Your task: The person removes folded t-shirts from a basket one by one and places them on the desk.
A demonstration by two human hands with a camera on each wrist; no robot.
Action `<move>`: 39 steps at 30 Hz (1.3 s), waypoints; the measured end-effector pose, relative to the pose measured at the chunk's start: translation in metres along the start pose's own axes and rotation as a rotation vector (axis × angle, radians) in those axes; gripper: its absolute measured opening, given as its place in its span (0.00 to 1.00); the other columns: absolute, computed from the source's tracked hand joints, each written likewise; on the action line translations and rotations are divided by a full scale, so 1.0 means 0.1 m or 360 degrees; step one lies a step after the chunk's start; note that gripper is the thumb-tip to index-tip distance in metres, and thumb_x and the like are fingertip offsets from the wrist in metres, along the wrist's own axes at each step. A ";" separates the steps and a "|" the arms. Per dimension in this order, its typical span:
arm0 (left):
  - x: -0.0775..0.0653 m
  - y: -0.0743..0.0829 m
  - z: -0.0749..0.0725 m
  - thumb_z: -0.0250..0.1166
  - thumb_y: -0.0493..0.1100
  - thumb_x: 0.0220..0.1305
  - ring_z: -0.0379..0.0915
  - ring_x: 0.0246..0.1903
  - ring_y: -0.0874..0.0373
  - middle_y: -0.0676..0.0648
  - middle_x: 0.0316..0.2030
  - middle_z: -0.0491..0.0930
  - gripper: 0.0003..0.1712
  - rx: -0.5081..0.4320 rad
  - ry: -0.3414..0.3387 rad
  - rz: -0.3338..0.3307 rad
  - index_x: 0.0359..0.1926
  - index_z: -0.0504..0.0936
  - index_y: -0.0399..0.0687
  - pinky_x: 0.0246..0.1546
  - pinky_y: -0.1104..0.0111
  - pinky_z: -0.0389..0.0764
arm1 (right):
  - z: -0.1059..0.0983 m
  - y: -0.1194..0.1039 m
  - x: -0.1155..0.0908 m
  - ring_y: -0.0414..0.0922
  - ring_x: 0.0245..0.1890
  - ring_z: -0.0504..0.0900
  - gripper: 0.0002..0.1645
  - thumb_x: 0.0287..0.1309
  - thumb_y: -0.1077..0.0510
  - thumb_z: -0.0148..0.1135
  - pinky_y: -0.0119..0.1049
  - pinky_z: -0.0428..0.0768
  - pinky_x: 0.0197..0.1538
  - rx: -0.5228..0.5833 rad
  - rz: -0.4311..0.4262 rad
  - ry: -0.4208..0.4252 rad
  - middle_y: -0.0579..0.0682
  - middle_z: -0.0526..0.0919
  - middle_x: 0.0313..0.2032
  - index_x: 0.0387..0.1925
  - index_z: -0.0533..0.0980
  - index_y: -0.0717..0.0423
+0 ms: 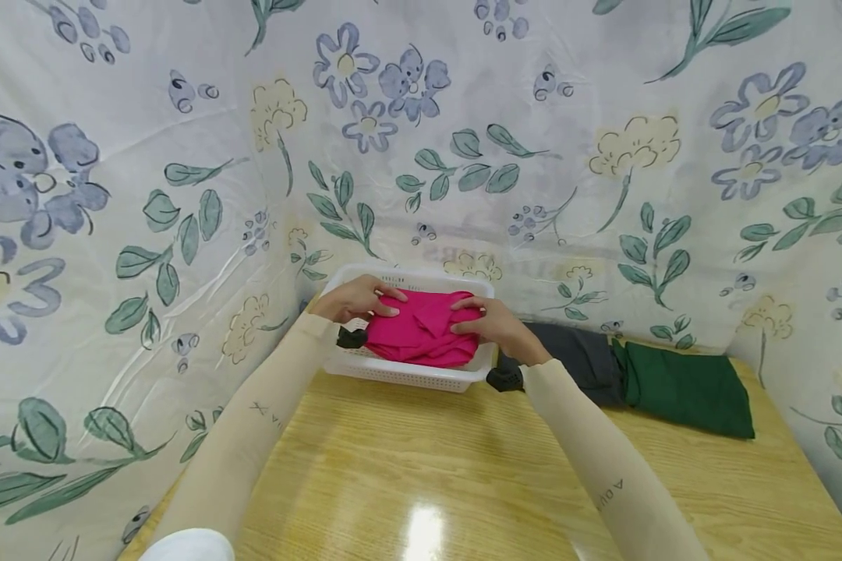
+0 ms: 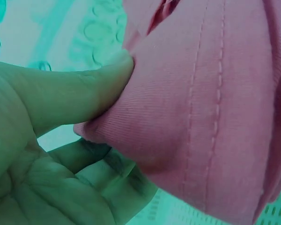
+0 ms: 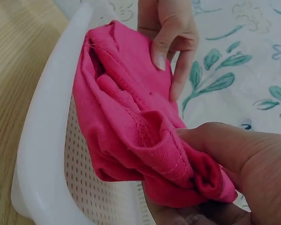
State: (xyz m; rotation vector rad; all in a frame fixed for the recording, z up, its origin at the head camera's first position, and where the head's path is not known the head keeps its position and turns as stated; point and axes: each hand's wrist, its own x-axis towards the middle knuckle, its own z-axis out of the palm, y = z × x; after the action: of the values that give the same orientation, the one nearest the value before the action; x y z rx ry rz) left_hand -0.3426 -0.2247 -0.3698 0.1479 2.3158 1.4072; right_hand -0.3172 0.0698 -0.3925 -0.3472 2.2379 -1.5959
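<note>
A bright pink folded garment, of soft cloth with stitched seams, is held over a white plastic basket with perforated walls. My left hand pinches its left side; in the left wrist view the thumb presses on top and the fingers lie beneath the cloth. On the other side my right hand grips the bundle, and the right wrist view shows its thumb over the rolled edge with fingers underneath. How far the cloth's underside is from the basket floor is hidden.
Right of the basket lie a dark grey folded cloth and a green folded cloth, side by side on the wooden table. A floral curtain hangs behind the basket and along both sides.
</note>
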 end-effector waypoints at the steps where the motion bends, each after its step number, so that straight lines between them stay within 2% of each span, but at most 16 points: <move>1: -0.01 0.02 0.02 0.68 0.30 0.67 0.78 0.34 0.56 0.39 0.57 0.73 0.24 -0.0012 0.0001 0.0008 0.64 0.80 0.36 0.37 0.66 0.84 | -0.02 0.01 -0.01 0.44 0.35 0.83 0.28 0.60 0.58 0.75 0.36 0.85 0.40 0.0002 -0.0002 -0.0001 0.55 0.75 0.61 0.62 0.79 0.51; 6: -0.02 0.10 0.09 0.68 0.30 0.67 0.79 0.35 0.55 0.37 0.61 0.71 0.24 -0.0048 -0.0026 0.0045 0.64 0.80 0.37 0.38 0.66 0.84 | -0.13 0.04 -0.10 0.44 0.36 0.84 0.29 0.62 0.57 0.74 0.40 0.85 0.44 0.0032 -0.0014 -0.0012 0.56 0.74 0.60 0.63 0.78 0.52; 12: -0.08 0.11 0.18 0.67 0.29 0.68 0.80 0.36 0.54 0.36 0.60 0.72 0.24 -0.0087 -0.0044 0.0075 0.64 0.80 0.37 0.39 0.64 0.85 | -0.18 0.07 -0.19 0.45 0.35 0.84 0.29 0.62 0.58 0.74 0.43 0.85 0.46 0.0041 -0.0023 -0.0008 0.58 0.76 0.58 0.64 0.78 0.53; 20: -0.11 0.17 0.32 0.67 0.31 0.69 0.79 0.35 0.56 0.35 0.61 0.73 0.25 -0.0029 -0.0102 0.0162 0.65 0.79 0.37 0.39 0.65 0.85 | -0.29 0.14 -0.36 0.48 0.37 0.85 0.29 0.63 0.60 0.73 0.43 0.86 0.45 0.0052 -0.0042 -0.0019 0.60 0.77 0.56 0.65 0.76 0.53; 27: -0.13 0.27 0.44 0.68 0.31 0.68 0.80 0.35 0.55 0.36 0.60 0.74 0.25 -0.0001 -0.0104 0.0192 0.65 0.81 0.39 0.40 0.65 0.85 | -0.41 0.17 -0.48 0.50 0.40 0.85 0.30 0.63 0.59 0.73 0.49 0.85 0.49 0.0033 -0.0049 -0.0001 0.60 0.76 0.57 0.65 0.76 0.51; 31: -0.14 0.32 0.53 0.69 0.31 0.68 0.80 0.34 0.54 0.36 0.60 0.74 0.25 0.0018 -0.0125 0.0227 0.65 0.81 0.40 0.39 0.65 0.85 | -0.48 0.18 -0.58 0.49 0.39 0.83 0.30 0.63 0.57 0.73 0.46 0.85 0.47 -0.0036 -0.0058 0.0028 0.59 0.78 0.55 0.65 0.76 0.51; 39: -0.18 0.40 0.73 0.69 0.31 0.67 0.82 0.34 0.53 0.37 0.53 0.78 0.24 -0.0001 -0.0164 0.0281 0.64 0.82 0.40 0.40 0.62 0.86 | -0.63 0.26 -0.78 0.48 0.38 0.84 0.31 0.64 0.57 0.72 0.41 0.85 0.44 -0.0051 -0.0087 0.0022 0.58 0.81 0.50 0.67 0.75 0.54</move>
State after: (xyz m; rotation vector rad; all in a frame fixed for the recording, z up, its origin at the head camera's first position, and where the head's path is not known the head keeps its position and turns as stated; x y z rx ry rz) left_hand -0.3022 -0.1508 -0.3583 0.4242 2.2631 1.4470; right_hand -0.2735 0.1633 -0.3865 -0.4102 2.2851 -1.5957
